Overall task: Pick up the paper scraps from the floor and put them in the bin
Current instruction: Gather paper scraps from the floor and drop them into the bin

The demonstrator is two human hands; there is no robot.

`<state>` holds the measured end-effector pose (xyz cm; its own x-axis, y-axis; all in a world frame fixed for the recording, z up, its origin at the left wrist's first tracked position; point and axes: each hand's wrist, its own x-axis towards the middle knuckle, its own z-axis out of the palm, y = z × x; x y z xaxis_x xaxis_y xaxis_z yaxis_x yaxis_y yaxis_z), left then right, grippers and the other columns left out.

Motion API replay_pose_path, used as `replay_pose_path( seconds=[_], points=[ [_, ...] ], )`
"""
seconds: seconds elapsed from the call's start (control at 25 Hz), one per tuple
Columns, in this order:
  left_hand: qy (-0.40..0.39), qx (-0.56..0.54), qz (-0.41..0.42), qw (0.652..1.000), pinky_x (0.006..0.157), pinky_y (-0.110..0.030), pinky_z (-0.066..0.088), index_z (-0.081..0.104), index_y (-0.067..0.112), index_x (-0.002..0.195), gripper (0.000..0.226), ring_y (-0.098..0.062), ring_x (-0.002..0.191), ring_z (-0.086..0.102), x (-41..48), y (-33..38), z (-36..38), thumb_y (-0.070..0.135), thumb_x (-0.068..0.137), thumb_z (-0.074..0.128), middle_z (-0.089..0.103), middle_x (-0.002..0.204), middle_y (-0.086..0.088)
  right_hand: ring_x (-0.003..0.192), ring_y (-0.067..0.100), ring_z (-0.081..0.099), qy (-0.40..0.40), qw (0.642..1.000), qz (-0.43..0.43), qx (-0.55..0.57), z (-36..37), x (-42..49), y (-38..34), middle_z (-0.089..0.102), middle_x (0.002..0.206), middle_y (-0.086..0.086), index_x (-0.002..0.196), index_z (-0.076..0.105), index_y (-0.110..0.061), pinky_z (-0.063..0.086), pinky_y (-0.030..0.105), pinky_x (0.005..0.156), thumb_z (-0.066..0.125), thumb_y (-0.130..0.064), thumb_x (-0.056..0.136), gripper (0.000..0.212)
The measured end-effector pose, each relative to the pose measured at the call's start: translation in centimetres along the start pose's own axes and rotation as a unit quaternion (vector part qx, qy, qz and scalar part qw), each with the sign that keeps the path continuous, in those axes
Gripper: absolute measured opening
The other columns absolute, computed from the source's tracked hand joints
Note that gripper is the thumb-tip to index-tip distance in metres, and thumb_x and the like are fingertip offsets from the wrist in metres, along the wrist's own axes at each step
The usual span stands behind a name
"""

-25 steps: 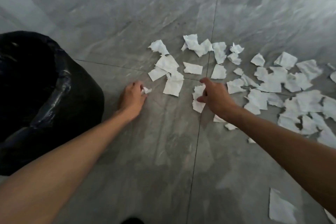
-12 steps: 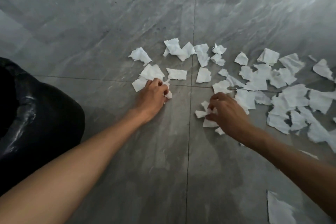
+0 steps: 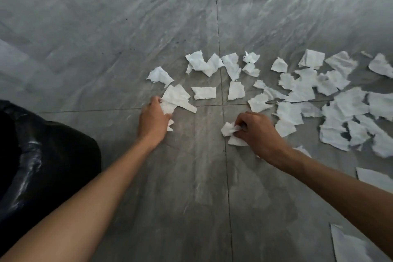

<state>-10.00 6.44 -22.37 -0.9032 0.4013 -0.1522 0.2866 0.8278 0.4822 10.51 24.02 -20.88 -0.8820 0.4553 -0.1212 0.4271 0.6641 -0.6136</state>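
Observation:
Several torn white paper scraps [image 3: 302, 89] lie spread over the grey tiled floor, mostly at centre and right. My left hand [image 3: 152, 121] is closed on a few white scraps [image 3: 170, 106] at the left edge of the pile, and a larger scrap [image 3: 177, 97] lies against its fingers. My right hand [image 3: 258, 132] is closed on crumpled scraps [image 3: 228, 130] near the tile joint, with another scrap [image 3: 236, 141] under it. The bin [image 3: 53, 166], lined with a black plastic bag, stands at the left edge.
Grey marble-look floor tiles [image 3: 191, 187] with thin joints run under both arms. Bigger white paper pieces [image 3: 348, 247] lie at the bottom right near my right forearm. Bare floor stretches behind the scraps.
Both hands have gathered more scraps. My left hand shifted slightly left onto the scraps beside the large piece, and my right hand bunched its scraps together. The view shifted, showing more of the bin.

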Motion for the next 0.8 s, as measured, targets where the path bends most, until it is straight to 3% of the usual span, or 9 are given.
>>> replay_pose_path(
  seconds=[0.12, 0.24, 0.44, 0.6, 0.68, 0.8],
  points=[
    [-0.012, 0.02, -0.034, 0.999, 0.079, -0.039, 0.046, 0.061, 0.004, 0.105, 0.028, -0.038, 0.098, 0.063, -0.1, -0.8, 0.0, 0.016, 0.081, 0.068, 0.068, 0.105, -0.022, 0.071, 0.015, 0.05, 0.003, 1.0, 0.0, 0.013, -0.2, -0.2, -1.0, 0.057, 0.079, 0.001, 0.082, 0.065, -0.009, 0.026, 0.019, 0.059, 0.072, -0.01, 0.075, 0.01],
    [-0.031, 0.024, -0.004, 0.999, 0.07, -0.036, 0.044, 0.068, 0.004, 0.091, 0.016, -0.037, 0.089, 0.065, -1.3, -0.4, -0.7, 0.017, 0.083, 0.063, 0.071, 0.094, -0.021, 0.069, 0.014, 0.049, 0.01, 1.0, 0.005, 0.022, -1.0, -0.8, -2.0, 0.055, 0.075, -0.002, 0.082, 0.065, -0.009, 0.027, 0.016, 0.053, 0.072, -0.011, 0.076, 0.009],
    [-0.064, 0.078, 0.07, 0.992, 0.064, -0.03, 0.036, 0.069, 0.012, 0.086, 0.012, -0.034, 0.088, 0.066, -3.8, 2.6, -6.0, 0.021, 0.078, 0.069, 0.073, 0.09, -0.015, 0.062, 0.013, 0.051, 0.005, 0.997, 0.048, 0.054, -3.2, -1.0, -3.8, 0.057, 0.064, -0.004, 0.075, 0.065, -0.015, 0.033, 0.017, 0.05, 0.073, -0.017, 0.074, 0.008],
    [-0.099, 0.114, 0.138, 0.979, 0.068, -0.035, 0.051, 0.068, 0.019, 0.082, 0.011, -0.031, 0.082, 0.065, -6.3, 5.0, -13.7, 0.024, 0.073, 0.072, 0.069, 0.086, -0.012, 0.056, 0.007, 0.049, 0.008, 0.997, 0.043, 0.062, -5.8, 0.2, -7.3, 0.057, 0.062, -0.003, 0.078, 0.067, -0.015, 0.037, 0.01, 0.05, 0.076, -0.021, 0.073, 0.012],
    [-0.083, 0.105, 0.145, 0.98, 0.068, -0.034, 0.051, 0.067, 0.019, 0.082, 0.01, -0.028, 0.078, 0.064, -8.0, 5.5, -17.8, 0.022, 0.073, 0.072, 0.067, 0.081, -0.008, 0.055, 0.005, 0.048, 0.009, 0.997, 0.023, 0.076, -7.1, 0.7, -10.2, 0.056, 0.061, -0.005, 0.076, 0.066, -0.017, 0.038, 0.009, 0.052, 0.077, -0.023, 0.073, 0.013],
    [-0.004, 0.076, 0.146, 0.986, 0.055, -0.025, 0.041, 0.067, 0.018, 0.079, 0.009, -0.019, 0.062, 0.056, -10.3, 4.7, -23.7, 0.021, 0.074, 0.074, 0.057, 0.061, 0.005, 0.057, 0.009, 0.048, 0.001, 0.993, -0.004, 0.116, -7.9, 1.1, -14.7, 0.056, 0.062, -0.006, 0.073, 0.063, -0.021, 0.036, 0.017, 0.05, 0.077, -0.023, 0.073, 0.013]
  ],
)
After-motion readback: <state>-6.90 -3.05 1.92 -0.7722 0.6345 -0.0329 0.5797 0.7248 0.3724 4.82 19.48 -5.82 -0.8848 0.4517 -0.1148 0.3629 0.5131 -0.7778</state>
